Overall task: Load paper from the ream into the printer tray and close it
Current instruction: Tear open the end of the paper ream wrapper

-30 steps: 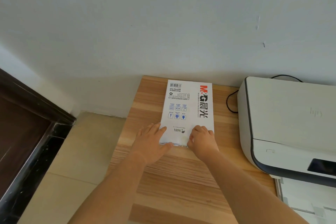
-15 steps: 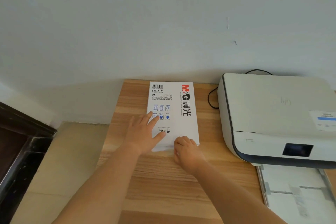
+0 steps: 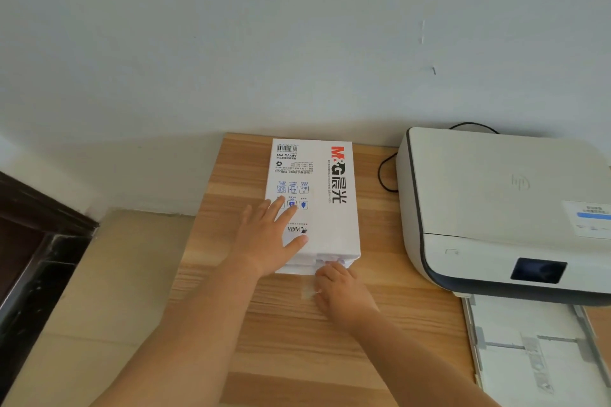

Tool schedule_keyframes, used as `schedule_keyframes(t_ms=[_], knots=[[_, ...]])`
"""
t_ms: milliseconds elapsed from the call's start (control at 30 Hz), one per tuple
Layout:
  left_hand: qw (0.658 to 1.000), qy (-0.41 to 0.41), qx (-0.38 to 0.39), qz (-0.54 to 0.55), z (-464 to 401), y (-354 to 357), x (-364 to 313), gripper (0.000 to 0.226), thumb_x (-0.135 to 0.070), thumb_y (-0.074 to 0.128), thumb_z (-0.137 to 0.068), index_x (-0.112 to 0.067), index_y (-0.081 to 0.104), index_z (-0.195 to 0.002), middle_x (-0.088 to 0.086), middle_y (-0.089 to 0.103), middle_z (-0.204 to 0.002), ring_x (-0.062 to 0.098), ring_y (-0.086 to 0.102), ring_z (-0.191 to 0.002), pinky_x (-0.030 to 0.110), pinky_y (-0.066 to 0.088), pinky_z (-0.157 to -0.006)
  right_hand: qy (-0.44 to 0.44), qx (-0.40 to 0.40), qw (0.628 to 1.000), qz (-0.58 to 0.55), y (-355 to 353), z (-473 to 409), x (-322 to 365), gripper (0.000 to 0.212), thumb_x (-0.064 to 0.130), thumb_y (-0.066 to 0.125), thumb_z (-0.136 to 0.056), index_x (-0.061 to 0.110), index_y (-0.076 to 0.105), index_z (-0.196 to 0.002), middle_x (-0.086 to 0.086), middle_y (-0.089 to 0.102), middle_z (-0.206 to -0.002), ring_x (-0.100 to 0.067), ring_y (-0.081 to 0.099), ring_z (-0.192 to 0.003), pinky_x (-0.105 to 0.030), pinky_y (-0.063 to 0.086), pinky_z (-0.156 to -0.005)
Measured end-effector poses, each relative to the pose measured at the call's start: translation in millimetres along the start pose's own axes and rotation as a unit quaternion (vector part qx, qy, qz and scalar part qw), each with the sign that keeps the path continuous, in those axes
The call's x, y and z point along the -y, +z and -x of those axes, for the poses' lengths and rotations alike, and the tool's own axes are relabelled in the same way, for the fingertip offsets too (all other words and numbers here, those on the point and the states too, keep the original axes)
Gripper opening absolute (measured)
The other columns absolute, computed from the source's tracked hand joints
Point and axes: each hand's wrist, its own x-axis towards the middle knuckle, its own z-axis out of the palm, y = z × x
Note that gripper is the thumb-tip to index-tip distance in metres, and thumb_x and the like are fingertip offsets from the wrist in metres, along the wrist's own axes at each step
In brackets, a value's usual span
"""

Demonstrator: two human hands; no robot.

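Observation:
A white wrapped paper ream (image 3: pixel 327 201) with red and black print lies lengthwise on the wooden table (image 3: pixel 291 347). My left hand (image 3: pixel 269 241) rests flat on its near left top, fingers straight and spread. At the ream's near end face, my right hand (image 3: pixel 340 291) has its fingers curled and pinches the folded wrapper flap. A thin translucent strip shows beside its fingers. The white printer (image 3: pixel 496 201) stands to the right, with its paper tray (image 3: pixel 515 334) pulled out toward me at the lower right.
A black cable (image 3: pixel 385 172) loops on the table between the ream and the printer. The table's left edge drops to a beige floor (image 3: pixel 99 291). A dark wooden frame (image 3: pixel 29 241) stands at far left. A pale wall rises behind the table.
My left hand has slid farther forward onto the ream's top. My right hand has dropped from the top edge to the near end flap. The view has shifted right, showing more of the printer.

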Motion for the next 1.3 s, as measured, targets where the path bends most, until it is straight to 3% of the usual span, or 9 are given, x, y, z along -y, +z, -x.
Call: schedule_keyframes(t_ms=[133, 233, 333, 400, 633, 967, 1167, 1300], knots=[[1.0, -0.007, 0.01, 0.008, 2.0, 8.3, 3.0, 0.074, -0.07, 0.026, -0.088, -0.034, 0.011, -0.151, -0.005, 0.002, -0.162, 0.02, 0.001, -0.149, 0.05, 0.001, -0.119, 0.004, -0.074, 0.994, -0.076, -20.3, -3.5, -4.9, 0.019, 0.031, 0.053, -0.083, 0.018, 0.067, -0.083, 0.004, 0.066, -0.092, -0.019, 0.063, -0.087, -0.034, 0.055, -0.075], [1.0, -0.011, 0.021, 0.014, 2.2, 18.1, 2.5, 0.074, -0.069, 0.029, -0.089, -0.033, 0.012, -0.151, -0.005, 0.001, -0.163, 0.02, 0.0, -0.149, 0.05, 0.002, -0.119, 0.072, -0.115, 0.988, -0.07, -40.3, -15.5, -15.0, 0.03, 0.038, 0.054, -0.084, 0.019, 0.064, -0.106, 0.001, 0.062, -0.113, -0.021, 0.058, -0.101, -0.037, 0.052, -0.081], [0.999, -0.01, 0.028, 0.019, 4.7, 27.7, -1.7, 0.074, -0.068, 0.03, -0.089, -0.034, 0.011, -0.151, -0.004, -0.001, -0.163, 0.02, -0.001, -0.149, 0.049, 0.001, -0.12, 0.15, -0.046, 0.987, -0.022, -46.5, -24.5, -28.9, 0.058, 0.05, 0.057, -0.084, 0.025, 0.043, -0.135, -0.002, 0.036, -0.147, -0.025, 0.035, -0.133, -0.042, 0.037, -0.103], [0.999, -0.011, 0.03, 0.022, 7.4, 31.5, -4.8, 0.073, -0.068, 0.03, -0.089, -0.035, 0.01, -0.151, -0.004, -0.001, -0.163, 0.019, -0.002, -0.149, 0.049, 0.001, -0.12, 0.177, -0.001, 0.984, 0.009, -42.9, -26.5, -36.1, 0.071, 0.057, 0.055, -0.084, 0.027, 0.028, -0.144, -0.003, 0.017, -0.157, -0.027, 0.02, -0.142, -0.043, 0.028, -0.11], [0.999, -0.026, 0.039, 0.025, 12.7, 32.9, 0.9, 0.072, -0.067, 0.031, -0.09, -0.036, 0.009, -0.151, -0.004, -0.002, -0.163, 0.019, -0.003, -0.149, 0.049, 0.0, -0.119, 0.189, -0.005, 0.981, 0.043, -21.5, -31.7, -40.2, 0.082, 0.062, 0.056, -0.082, 0.026, 0.02, -0.146, -0.008, 0.013, -0.159, -0.032, 0.017, -0.143, -0.047, 0.026, -0.112], [0.998, -0.033, 0.042, 0.036, 6.4, 34.9, 1.0, 0.074, -0.068, 0.032, -0.089, -0.036, 0.007, -0.151, -0.005, -0.004, -0.162, 0.018, -0.005, -0.149, 0.048, -0.002, -0.12, 0.232, -0.01, 0.972, 0.041, -15.1, -11.4, -44.7, 0.091, 0.053, 0.071, -0.072, 0.022, 0.026, -0.144, -0.012, 0.037, -0.147, -0.035, 0.036, -0.135, -0.051, 0.041, -0.104], [0.998, -0.012, 0.046, 0.041, -2.2, 38.9, -15.0, 0.078, -0.069, 0.038, -0.086, -0.036, 0.009, -0.151, -0.006, -0.005, -0.162, 0.017, -0.007, -0.149, 0.048, -0.002, -0.12, 0.255, -0.008, 0.967, 0.014, -18.5, 4.2, -45.8, 0.081, 0.04, 0.063, -0.078, 0.027, 0.021, -0.146, -0.009, 0.026, -0.154, -0.032, 0.024, -0.141, -0.048, 0.03, -0.111], [0.998, 0.012, 0.053, 0.029, -6.5, 45.0, -25.0, 0.082, -0.068, 0.044, -0.084, -0.036, 0.008, -0.151, -0.007, -0.008, -0.162, 0.017, -0.01, -0.148, 0.048, -0.005, -0.12, 0.29, 0.004, 0.957, -0.02, -21.1, 7.7, -50.6, 0.083, 0.034, 0.057, -0.08, 0.031, 0.01, -0.149, -0.005, 0.009, -0.159, -0.03, 0.007, -0.146, -0.048, 0.027, -0.112]])
